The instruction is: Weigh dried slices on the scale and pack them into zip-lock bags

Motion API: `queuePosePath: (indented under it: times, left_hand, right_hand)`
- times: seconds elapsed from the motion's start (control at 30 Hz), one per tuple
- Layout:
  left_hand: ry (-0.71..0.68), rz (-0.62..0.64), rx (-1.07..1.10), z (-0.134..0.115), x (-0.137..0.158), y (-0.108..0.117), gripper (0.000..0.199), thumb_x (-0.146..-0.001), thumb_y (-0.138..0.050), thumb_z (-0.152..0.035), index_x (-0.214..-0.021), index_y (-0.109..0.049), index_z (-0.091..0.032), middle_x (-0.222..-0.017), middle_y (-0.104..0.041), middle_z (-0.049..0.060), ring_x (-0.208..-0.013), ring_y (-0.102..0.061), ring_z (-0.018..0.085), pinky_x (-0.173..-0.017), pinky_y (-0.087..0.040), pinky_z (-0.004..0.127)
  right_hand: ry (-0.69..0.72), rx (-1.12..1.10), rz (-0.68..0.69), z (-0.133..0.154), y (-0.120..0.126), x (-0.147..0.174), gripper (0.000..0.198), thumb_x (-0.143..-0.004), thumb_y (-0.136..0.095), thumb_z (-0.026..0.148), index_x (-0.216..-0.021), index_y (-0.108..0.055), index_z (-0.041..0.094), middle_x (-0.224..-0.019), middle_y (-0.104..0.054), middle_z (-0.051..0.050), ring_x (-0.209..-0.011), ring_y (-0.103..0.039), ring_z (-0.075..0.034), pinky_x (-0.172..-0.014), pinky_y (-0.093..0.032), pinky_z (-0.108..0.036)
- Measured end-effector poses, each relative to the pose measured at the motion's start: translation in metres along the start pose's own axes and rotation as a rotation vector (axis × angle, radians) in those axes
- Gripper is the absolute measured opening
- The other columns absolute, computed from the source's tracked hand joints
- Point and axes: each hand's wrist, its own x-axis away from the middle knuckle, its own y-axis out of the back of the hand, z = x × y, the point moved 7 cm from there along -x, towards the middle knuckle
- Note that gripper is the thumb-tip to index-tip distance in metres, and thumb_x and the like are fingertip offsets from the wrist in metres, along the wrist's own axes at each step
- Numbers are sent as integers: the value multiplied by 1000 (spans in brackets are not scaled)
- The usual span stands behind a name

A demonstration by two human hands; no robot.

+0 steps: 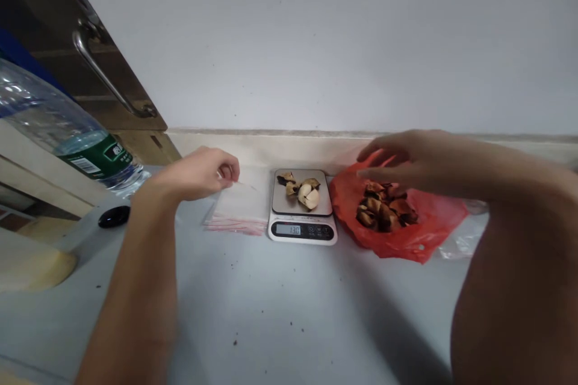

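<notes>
My left hand [201, 173] pinches thumb against forefinger at the upper edge of a stack of clear plastic bags [239, 207] with reddish edges. Beside the stack stands a small white digital scale [303, 233], its display reading about 13.0. Several brown-and-cream dried pieces [309, 197] lie on its plate; their exact kind I cannot tell. Over an opened red plastic bag [352, 216] hovers my right hand [401, 159], fingers apart, with nothing seen in it. Inside that bag rest more dark brown pieces [386, 210], partly beneath the hand.
At the left a large water bottle [90, 144] with a green label stands near a black oval object [114, 216]. A pale wall [316, 42] rises behind the grey table [271, 313]. Clear plastic [460, 243] lies right of the red bag. Dark crumbs dot the tabletop.
</notes>
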Motion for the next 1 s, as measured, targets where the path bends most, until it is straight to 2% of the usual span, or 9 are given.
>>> queuePosePath:
  times: [0.17, 0.3, 0.43, 0.53, 0.6, 0.73, 0.87, 0.93, 1.0]
  left_hand:
    - [-67, -361, 190, -13, 17, 33, 12, -76, -60, -35, -76, -64, -24, -84, -75, 4, -86, -74, 24, -75, -56, 32]
    - [-190, -462, 296, -35, 24, 37, 20, -76, -65, -42, -77, -57, -25, -85, -72, 3, -82, -73, 22, -68, -56, 29]
    - [-217, -484, 225, -46, 24, 34, 16, -81, -62, -39, -80, -57, -23, -85, -72, 2, -88, -74, 23, -77, -57, 31]
    - [-227, -523, 233, -46, 25, 37, 25, -86, -61, -44, -98, -67, -22, -101, -76, 5, -101, -75, 26, -90, -59, 37]
    - [-303, -433, 285, -49, 25, 33, 55, -83, -69, -56, -128, -67, -24, -132, -73, 9, -124, -69, 32, -104, -56, 42]
    - [-394, -112, 308, -57, 22, 11, 127, -63, -87, -66, -169, -28, -31, -179, -28, 9, -160, -34, 41, -124, -41, 47]
    - [-292, -86, 262, -46, 16, 6, 111, -75, -76, -58, -170, -28, -29, -178, -32, 9, -160, -36, 40, -127, -37, 48]
    - [-230, -72, 194, -39, 13, 4, 101, -76, -71, -55, -166, -37, -26, -174, -40, 10, -157, -41, 40, -127, -37, 49]
    - [-159, -8, 144, -31, 10, -1, 101, -73, -68, -57, -164, -40, -24, -172, -43, 10, -156, -42, 40, -126, -39, 47]
  right_hand:
    - [216, -208, -10, 58, -10, -4, 32, -100, -57, 36, -125, -77, 29, -103, -81, -3, -90, -76, -23, -78, -57, -32]
    - [332, -309, 87, 86, -35, -8, 37, -107, -53, 36, -141, -67, 35, -111, -80, -2, -93, -74, -20, -80, -53, -30]
    - [365, -359, 98, 91, -49, -16, 28, -107, -52, 39, -107, -76, 25, -88, -76, -2, -78, -69, -18, -69, -48, -27]
    - [327, -462, -57, 88, -44, -22, 36, -100, -61, 36, -68, -63, 20, -65, -64, 0, -64, -59, -15, -62, -42, -27]
    - [290, -609, -162, 85, -39, -25, 33, -90, -71, 26, -60, -57, 20, -60, -60, 2, -60, -54, -13, -61, -41, -27]
    - [349, -868, -237, 85, -35, -26, 26, -76, -78, 19, -60, -58, 20, -60, -59, 4, -57, -51, -10, -57, -41, -26]
    - [439, -857, -127, 77, -36, -27, 19, -82, -75, 27, -76, -58, 22, -73, -68, 1, -66, -64, -14, -59, -48, -25]
    - [354, -700, -115, 59, -39, -32, 13, -84, -69, 16, -88, -59, 23, -88, -75, -2, -80, -72, -17, -66, -52, -26]
    - [235, -432, -87, 39, -46, -41, 27, -79, -63, 3, -96, -65, 23, -101, -79, -4, -92, -74, -19, -74, -54, -27]
